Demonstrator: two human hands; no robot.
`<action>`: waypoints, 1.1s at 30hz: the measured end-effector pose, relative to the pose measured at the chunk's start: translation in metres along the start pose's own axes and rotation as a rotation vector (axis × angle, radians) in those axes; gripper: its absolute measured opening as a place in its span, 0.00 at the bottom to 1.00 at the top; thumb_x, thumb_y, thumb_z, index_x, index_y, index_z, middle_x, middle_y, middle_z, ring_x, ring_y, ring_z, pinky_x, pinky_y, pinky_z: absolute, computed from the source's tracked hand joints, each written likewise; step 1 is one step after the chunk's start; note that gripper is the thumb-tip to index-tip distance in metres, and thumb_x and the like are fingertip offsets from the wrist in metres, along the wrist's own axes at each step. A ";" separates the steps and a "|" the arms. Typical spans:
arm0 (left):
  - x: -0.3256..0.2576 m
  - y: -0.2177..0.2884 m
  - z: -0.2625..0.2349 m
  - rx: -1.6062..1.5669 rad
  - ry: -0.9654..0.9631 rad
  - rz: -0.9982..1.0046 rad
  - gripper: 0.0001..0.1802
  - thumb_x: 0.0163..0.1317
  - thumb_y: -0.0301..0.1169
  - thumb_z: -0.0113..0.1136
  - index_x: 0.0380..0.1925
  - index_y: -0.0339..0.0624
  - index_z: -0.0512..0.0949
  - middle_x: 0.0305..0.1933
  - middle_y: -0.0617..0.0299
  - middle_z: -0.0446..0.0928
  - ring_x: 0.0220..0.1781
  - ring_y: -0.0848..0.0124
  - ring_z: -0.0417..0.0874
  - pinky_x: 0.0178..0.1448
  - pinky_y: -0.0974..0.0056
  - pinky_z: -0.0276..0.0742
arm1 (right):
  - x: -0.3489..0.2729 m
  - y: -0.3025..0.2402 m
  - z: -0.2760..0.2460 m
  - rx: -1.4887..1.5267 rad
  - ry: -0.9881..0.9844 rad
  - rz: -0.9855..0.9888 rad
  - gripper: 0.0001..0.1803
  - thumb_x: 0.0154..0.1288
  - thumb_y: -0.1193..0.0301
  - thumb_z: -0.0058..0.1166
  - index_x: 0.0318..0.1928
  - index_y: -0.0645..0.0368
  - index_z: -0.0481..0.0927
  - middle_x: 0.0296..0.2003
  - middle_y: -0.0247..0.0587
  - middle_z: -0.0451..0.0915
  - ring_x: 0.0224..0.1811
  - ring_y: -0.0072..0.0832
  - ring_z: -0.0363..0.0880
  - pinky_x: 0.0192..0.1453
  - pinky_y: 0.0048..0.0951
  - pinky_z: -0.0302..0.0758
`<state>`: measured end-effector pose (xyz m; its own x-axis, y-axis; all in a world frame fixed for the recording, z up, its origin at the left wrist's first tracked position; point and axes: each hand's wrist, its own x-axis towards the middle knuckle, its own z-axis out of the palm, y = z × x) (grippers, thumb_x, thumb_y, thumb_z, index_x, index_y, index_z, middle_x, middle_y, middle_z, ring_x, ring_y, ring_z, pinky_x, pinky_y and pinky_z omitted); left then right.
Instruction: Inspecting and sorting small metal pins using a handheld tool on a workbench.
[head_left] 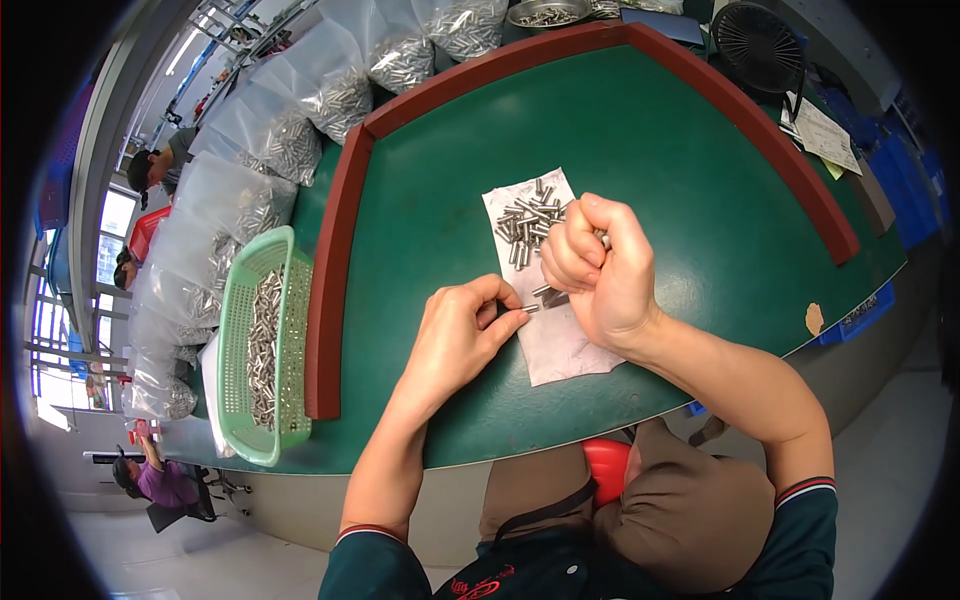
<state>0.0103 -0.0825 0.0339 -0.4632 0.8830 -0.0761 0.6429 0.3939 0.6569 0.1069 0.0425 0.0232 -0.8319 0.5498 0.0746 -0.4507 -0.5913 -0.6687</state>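
A pile of short, shiny metal pins (527,222) lies on a creased white sheet (560,350) in the middle of the green table. My left hand (455,335) is at the sheet's left edge, thumb and forefinger pinched on a single metal pin (530,308). Over the right side of the sheet, my right hand (605,275) is curled into a fist; a bit of metal glints between its fingers, like the end of another pin. A few loose pins (548,294) show just below the fist, partly hidden by it.
Dark red bars (340,230) border the green tabletop (700,220). Left of them stands a light green basket (297,370) of metal pieces, beside clear bags (285,145) of similar pieces. A black fan (758,48) and papers (825,135) are at the far right. Other people sit at left.
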 end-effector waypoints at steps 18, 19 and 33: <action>-0.001 -0.002 0.005 -0.033 0.049 0.018 0.04 0.46 0.22 0.62 0.20 0.33 0.76 0.10 0.71 0.54 0.15 0.82 0.53 0.19 0.70 0.51 | -0.004 0.011 0.004 -0.035 0.050 -0.010 0.21 0.62 0.63 0.31 0.11 0.50 0.52 0.07 0.26 0.50 0.11 0.17 0.43 0.17 0.22 0.45; -0.001 -0.002 0.005 -0.029 0.053 0.027 0.04 0.46 0.22 0.62 0.19 0.33 0.75 0.10 0.71 0.55 0.15 0.82 0.54 0.19 0.70 0.51 | -0.004 0.012 0.004 -0.052 0.043 -0.019 0.21 0.62 0.64 0.31 0.11 0.51 0.52 0.07 0.27 0.50 0.11 0.17 0.44 0.17 0.22 0.45; 0.003 -0.001 0.004 -0.041 0.081 0.053 0.05 0.44 0.23 0.61 0.18 0.33 0.75 0.08 0.59 0.61 0.11 0.71 0.62 0.20 0.65 0.60 | -0.009 0.016 0.008 -0.203 -0.021 -0.123 0.19 0.60 0.69 0.34 0.12 0.57 0.55 0.10 0.29 0.56 0.14 0.16 0.51 0.18 0.22 0.51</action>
<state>0.0103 -0.0789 0.0303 -0.4782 0.8780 0.0195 0.6428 0.3348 0.6890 0.1047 0.0231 0.0178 -0.7823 0.5968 0.1785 -0.4764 -0.3885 -0.7888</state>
